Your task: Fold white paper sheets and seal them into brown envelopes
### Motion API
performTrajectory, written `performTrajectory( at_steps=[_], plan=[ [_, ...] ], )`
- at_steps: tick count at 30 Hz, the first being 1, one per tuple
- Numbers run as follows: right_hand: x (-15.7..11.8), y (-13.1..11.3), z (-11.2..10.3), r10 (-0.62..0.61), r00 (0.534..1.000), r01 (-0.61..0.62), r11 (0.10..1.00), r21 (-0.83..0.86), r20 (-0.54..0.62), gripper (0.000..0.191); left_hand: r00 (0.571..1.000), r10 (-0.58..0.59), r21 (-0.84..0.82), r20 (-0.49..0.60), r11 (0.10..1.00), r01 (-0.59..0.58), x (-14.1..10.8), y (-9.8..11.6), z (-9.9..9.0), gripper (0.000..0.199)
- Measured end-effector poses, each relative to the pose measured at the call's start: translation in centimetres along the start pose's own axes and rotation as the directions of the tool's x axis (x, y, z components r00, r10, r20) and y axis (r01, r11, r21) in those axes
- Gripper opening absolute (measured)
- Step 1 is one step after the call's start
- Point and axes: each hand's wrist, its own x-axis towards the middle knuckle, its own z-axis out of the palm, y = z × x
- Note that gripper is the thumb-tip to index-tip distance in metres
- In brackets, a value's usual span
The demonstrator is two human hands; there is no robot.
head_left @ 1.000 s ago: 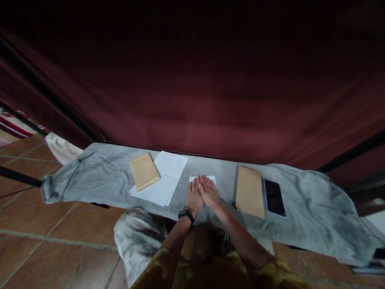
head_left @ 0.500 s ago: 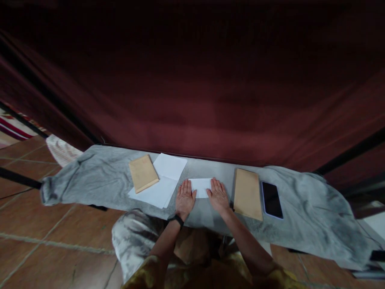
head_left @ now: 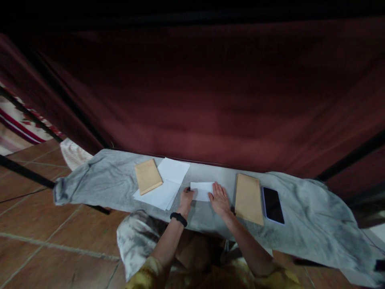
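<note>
Head cam, looking down at tabletop [head_left: 219, 172] under grey cloth [head_left: 313, 212]. Folded white paper [head_left: 202, 192] lies flat, approx. ctr, between the two hands.

L hand [head_left: 185, 198]: at paper's L edge, fingers curled in, grip narrow. Touches the edge; can't tell if paper is pinched or just pressed. Small dark spot at fingertips, too small to ID. Black wristband [head_left: 178, 218] on L wrist.

R hand [head_left: 220, 199]: palm down, flat, grip wide & unclosed. Fingers nearly straight, slight gaps, thumb out toward L. Fingertips + thumb on R end of paper; rest of hand on cloth.

L side of tabletop: smaller brown pkt [head_left: 148, 177], tilted, overlapping white sheets [head_left: 161, 196]. Sheets lie partly under pkt, crease across, edges of more than one layer visible. Near L hand, apart from it.

R side: larger brown pkt [head_left: 248, 199], flat, long side running away from wearer, just beside R hand. Phone [head_left: 273, 205] R of it, face up, dark screen, pale purplish rim.

Writing/brands: pkt faces too soft to read; same w/ phone.

Surroundings: dark red panel [head_left: 204, 120] behind tabletop, tiled floor [head_left: 75, 261] lower L, grey-&-white trouser leg [head_left: 136, 237] below front edge, yellowish sleeve [head_left: 147, 275] on L arm.
</note>
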Motion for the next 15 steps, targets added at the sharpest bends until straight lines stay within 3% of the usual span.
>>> performTrajectory(
  at_steps=[3, 7, 9, 11, 13, 15],
  plan=[
    [-0.7, -0.7, -0.7, -0.029, 0.999, 0.034, 0.99, 0.137, -0.039, 0.061, 1.0, 0.011, -0.031, -0.001, 0.999, -0.011, -0.7, 0.9, 0.2, 0.014],
    [-1.6, -2.9, -1.9, -0.189, 0.979, 0.203, 0.9, 0.387, -0.077, 0.068, 0.997, 0.049, -0.082, 0.053, 0.996, -0.045, -2.0, 2.6, 0.8, 0.015],
    [-1.4, -4.0, -2.8, -0.092, 0.988, 0.145, 0.819, 0.554, -0.123, 0.061, 0.992, 0.072, -0.103, 0.105, 0.993, -0.061, -2.7, 3.3, 1.0, 0.019],
    [-0.6, -4.7, -3.8, 0.121, 0.984, 0.018, 0.655, 0.756, -0.128, 0.052, 0.985, 0.083, -0.144, 0.148, 0.988, -0.062, -3.4, 3.6, 0.9, 0.029],
    [0.4, -5.2, -4.5, 0.301, 0.951, -0.07, 0.412, 0.908, -0.064, 0.053, 0.99, 0.053, -0.173, 0.133, 0.984, -0.03, -4.0, 3.3, 0.6, 0.041],
    [1.0, -5.5, -4.8, 0.37, 0.929, -0.087, 0.17, 0.982, 0.018, 0.055, 0.995, -0.049, -0.181, 0.09, 0.981, 0.065, -4.6, 2.3, 0.4, 0.053]
  ],
)
